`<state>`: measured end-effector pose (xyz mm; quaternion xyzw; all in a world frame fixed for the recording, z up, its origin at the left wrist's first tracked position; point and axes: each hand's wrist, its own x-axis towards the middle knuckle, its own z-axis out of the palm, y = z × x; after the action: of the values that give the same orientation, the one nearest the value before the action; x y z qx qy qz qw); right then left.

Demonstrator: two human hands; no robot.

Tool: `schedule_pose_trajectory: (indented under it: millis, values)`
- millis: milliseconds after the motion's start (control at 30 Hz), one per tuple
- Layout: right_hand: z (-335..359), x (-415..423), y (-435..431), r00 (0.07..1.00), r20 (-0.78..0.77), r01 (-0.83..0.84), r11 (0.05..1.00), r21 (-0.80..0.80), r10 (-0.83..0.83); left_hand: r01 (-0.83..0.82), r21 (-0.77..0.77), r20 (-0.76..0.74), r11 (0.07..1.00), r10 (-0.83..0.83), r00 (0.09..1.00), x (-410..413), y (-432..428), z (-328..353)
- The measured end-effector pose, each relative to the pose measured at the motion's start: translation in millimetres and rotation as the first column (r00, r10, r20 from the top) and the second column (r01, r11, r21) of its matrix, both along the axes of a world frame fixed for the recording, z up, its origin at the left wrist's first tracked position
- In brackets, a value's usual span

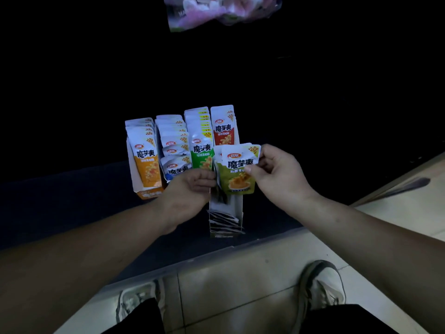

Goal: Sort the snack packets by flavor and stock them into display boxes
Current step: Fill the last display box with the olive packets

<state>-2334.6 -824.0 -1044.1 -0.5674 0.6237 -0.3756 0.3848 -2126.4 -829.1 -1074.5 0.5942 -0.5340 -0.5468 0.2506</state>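
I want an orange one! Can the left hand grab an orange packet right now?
Probably not right away. The left hand grips the olive packets together with the right hand. The orange packets stand close on its left with nothing between, so once it lets go, likely yes.

**Four rows standing, one flavour in hand**

At mid-frame, upright packets stand in four side-by-side rows. The orange packets [147, 165] sit in an orange display box [148, 194] at the left, followed by blue packets [175, 150], green packets [201, 150] and red packets [223, 131]. Just below the red row, the left hand [190, 186] and right hand [277, 172] hold a small stack of olive-green packets [239, 174] upright above a white display box [238, 209], its contents too dark to tell.
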Motion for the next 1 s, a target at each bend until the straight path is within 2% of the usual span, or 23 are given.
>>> schedule_pose_trajectory:
  millis: [233, 367, 500, 633, 733, 833, 1000]
  values:
    - [4.6, 0.6, 0.6, 0.983, 0.182, -0.002, 0.995, 0.101, -0.016, -0.013, -0.001, -0.055, 1.0, 0.013, 0.998, 4.6, -1.8, 3.0]
    - [16.4, -5.6, -2.9, 0.981, 0.19, 0.016, 0.998, 0.054, -0.026, 0.109, 0.021, -0.042, 0.994, -0.108, 0.993, 7.5, -1.6, 2.8]
    - [20.6, -9.4, 1.3, 0.98, 0.2, -0.024, 0.997, 0.067, 0.01, 0.142, 0.0, -0.068, 0.99, -0.142, 0.988, 1.9, -2.2, 8.3]
    - [4.0, -3.7, 10.2, 0.986, 0.158, -0.08, 0.985, 0.154, 0.055, 0.053, -0.005, -0.151, 0.999, -0.053, 0.987, 3.6, -4.3, 8.7]
    - [-2.9, -0.5, 10.6, 0.984, 0.175, -0.053, 0.982, 0.18, 0.021, -0.033, -0.109, -0.058, 0.994, 0.027, 0.998, 7.6, -4.7, -1.3]
    - [-6.7, -3.0, 6.4, 0.996, 0.083, 0.032, 0.991, 0.128, -0.043, -0.044, -0.207, 0.042, 0.977, 0.054, 0.998, 9.3, -5.9, -8.8]
    - [-4.5, -15.6, 3.4, 0.997, 0.056, 0.044, 0.992, 0.121, -0.051, 0.039, -0.207, 0.112, 0.977, -0.016, 0.994, 7.9, -8.1, -4.9]
